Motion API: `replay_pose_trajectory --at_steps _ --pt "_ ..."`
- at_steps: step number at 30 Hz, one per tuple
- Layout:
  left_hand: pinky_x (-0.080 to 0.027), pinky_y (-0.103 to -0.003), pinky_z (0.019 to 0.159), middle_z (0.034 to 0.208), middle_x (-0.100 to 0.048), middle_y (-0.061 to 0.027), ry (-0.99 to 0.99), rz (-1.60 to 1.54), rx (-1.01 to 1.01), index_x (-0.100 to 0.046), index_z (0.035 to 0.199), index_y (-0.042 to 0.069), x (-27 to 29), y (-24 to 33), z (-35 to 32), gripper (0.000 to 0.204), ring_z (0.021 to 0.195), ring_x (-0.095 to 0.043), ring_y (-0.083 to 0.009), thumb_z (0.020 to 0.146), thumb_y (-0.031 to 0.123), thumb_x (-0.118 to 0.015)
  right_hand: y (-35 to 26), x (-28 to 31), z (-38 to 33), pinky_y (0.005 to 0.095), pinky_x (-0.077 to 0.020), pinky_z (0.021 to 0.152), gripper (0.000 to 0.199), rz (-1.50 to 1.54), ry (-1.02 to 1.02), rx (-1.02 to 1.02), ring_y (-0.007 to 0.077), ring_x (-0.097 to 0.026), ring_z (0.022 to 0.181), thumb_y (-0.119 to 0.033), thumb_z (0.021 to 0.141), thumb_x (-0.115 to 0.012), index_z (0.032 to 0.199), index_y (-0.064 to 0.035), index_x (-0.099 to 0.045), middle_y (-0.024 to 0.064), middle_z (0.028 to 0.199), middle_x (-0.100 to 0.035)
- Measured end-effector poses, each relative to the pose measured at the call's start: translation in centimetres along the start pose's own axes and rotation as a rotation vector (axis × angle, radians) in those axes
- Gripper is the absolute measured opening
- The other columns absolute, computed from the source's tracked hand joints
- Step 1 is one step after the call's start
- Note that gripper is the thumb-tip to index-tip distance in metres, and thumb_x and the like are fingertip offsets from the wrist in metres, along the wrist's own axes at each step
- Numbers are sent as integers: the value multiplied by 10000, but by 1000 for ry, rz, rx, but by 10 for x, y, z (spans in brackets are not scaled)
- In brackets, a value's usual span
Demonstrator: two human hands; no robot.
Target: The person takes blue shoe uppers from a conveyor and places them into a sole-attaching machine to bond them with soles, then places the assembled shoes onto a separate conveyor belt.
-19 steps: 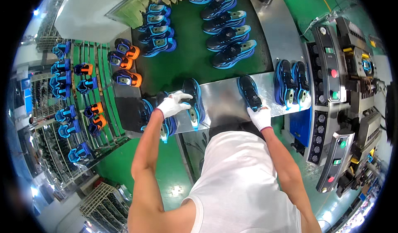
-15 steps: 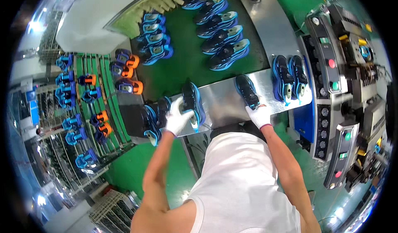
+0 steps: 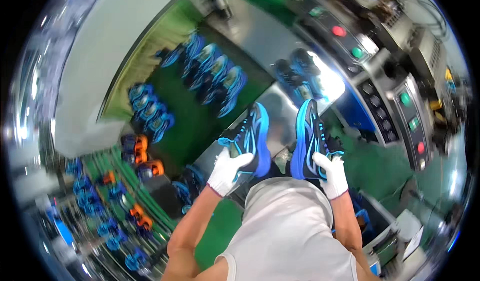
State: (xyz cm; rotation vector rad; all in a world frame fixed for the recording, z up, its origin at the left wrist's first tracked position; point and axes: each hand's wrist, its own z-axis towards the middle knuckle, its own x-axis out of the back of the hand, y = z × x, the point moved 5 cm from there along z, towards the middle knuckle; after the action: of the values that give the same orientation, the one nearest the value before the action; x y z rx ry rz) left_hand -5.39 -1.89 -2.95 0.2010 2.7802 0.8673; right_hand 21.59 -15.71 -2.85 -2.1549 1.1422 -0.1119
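"Where are the fingers?"

"The left hand [image 3: 231, 168] is clamped on the heel end of the left-hand shoe [image 3: 253, 141], thumb across its upturned side. The right hand [image 3: 332, 175] grips the right-hand shoe [image 3: 307, 141] likewise. Toes point away from the fingers, soles face each other across the gap."

"How would they handle?"

"Light, I'd guess: soft, giving uppers, stiffer thick soles. Nothing fragile, though cloth gloves might slide on smooth foam. The heel is a sound hold, being firmer than the collar, but the toe end could dip."

"What can't you see?"

"Close in, most fingertips, hidden behind the shoes or inside the openings; I can't tell which. Beyond the fingers, the metal shelf [image 3: 274, 100] is partly covered, and the pair of shoes [image 3: 301, 73] past the right fingers is smeared by blur and glare. Farther, ahead of the left fingers, the rows of shoes on the belt [image 3: 192, 123] blur together."
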Motion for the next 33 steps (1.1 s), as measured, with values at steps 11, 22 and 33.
replay_pose_trajectory --at_steps 11,22,33 --pt "-533 -414 903 1091 -674 -120 -713 1329 -733 -552 1268 7 -319 -48 -27 638 962 -645 -266 766 226 -879 36 197 -124 323 -539 849 565 585 601 592 111 -610 963 -187 834 -874 1307 -8 -623 29 1132 -695" --pt "-475 -446 1073 1386 -526 -286 -1843 1179 -1166 -398 1498 -23 -603 -369 -279 831 1258 -580 -422 829 286 -784 225 411 -415 447 -543 922 608 88 2396 47 346 -706 1030 -369 839 -836 1224 70 -664 213 1175 -732" --pt "-446 -499 1094 1385 -555 -288 -1896 941 -1143 -471 1464 23 -666 -519 -283 596 1267 -567 -440 965 325 -598 164 596 -443 417 -544 994 511 -369 2442 300 323 -685 1068 -336 981 -722 1271 79 -648 229 1218 -700"
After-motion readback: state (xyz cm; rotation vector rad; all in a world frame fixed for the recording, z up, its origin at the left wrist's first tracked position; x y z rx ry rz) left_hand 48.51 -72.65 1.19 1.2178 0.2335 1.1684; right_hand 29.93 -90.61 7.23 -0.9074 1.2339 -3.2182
